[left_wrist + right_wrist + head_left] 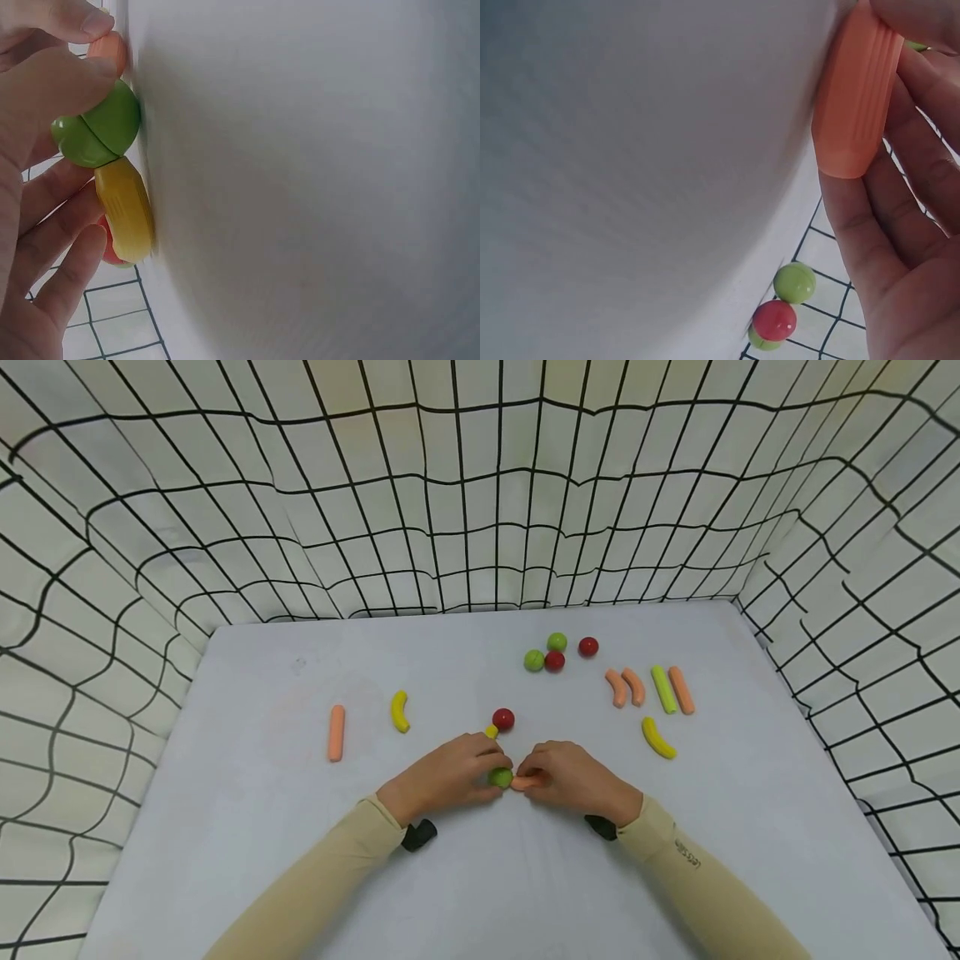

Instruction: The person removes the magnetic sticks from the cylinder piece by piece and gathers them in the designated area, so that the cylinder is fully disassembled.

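Note:
My left hand grips a small green ball with a seam across it, thumb on its near side. A yellow banana-shaped piece touches the ball and lies along the left fingers; in the head view only its tip shows past that hand. My right hand pinches an orange sausage-like piece between thumb and fingers. The orange piece's end meets the green ball, low over the white table. Just beyond the left fingers sits a red ball.
On the table, an orange stick and a yellow banana piece lie to the left. Green balls and red balls cluster at the back. Orange pieces, a green stick and another banana lie right. Black-lined netting surrounds.

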A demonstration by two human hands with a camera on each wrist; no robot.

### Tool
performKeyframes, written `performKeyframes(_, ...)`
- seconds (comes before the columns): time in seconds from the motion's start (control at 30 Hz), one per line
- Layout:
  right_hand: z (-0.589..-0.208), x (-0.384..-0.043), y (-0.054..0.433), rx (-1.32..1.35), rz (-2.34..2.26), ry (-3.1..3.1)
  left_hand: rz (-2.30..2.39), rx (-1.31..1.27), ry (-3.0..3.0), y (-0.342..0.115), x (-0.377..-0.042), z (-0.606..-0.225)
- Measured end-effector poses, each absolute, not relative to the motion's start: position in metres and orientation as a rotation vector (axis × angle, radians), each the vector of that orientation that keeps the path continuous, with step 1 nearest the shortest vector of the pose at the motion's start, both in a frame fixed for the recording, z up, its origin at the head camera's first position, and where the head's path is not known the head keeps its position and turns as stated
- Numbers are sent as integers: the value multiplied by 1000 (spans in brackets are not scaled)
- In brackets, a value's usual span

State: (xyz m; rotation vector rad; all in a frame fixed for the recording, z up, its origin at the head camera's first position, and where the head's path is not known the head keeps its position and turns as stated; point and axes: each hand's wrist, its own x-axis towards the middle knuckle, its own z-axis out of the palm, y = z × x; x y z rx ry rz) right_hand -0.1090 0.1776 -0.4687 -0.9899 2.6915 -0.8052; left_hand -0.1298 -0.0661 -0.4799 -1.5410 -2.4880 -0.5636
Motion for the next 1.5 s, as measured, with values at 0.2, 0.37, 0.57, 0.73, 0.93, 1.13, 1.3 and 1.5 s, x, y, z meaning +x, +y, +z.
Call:
performKeyframes(0.2, -470, -107, 185, -924, -829, 2755, -545, -1522, -2501, -64, -129, -479)
performKeyframes(0.37, -470, -108, 197, -838, -900, 2797, -508, -1522, -2498, -63, -130, -481)
performKeyframes(0.57, -471, -111, 215, -616, -939, 2845, -489, -1521, -2523, -64, -129, -480)
performKeyframes(0.73, -473, -113, 234, -415, -921, 2922, -479, -1515, -2549, -64, -129, -479)
performKeyframes(0.93, -473, -113, 260, -105, -882, 3022, -492, -1522, -2517, -65, -127, -479)
performKeyframes(1.13, -471, -114, 274, 33, -848, 3060, -501, -1529, -2510, -62, -127, -478)
performKeyframes(1.3, -471, -115, 277, 65, -832, 3064, -507, -1533, -2496, -61, -127, -479)
performKeyframes(1.5, -468, -115, 277, 87, -818, 3049, -500, -1529, -2478, -60, -126, -481)
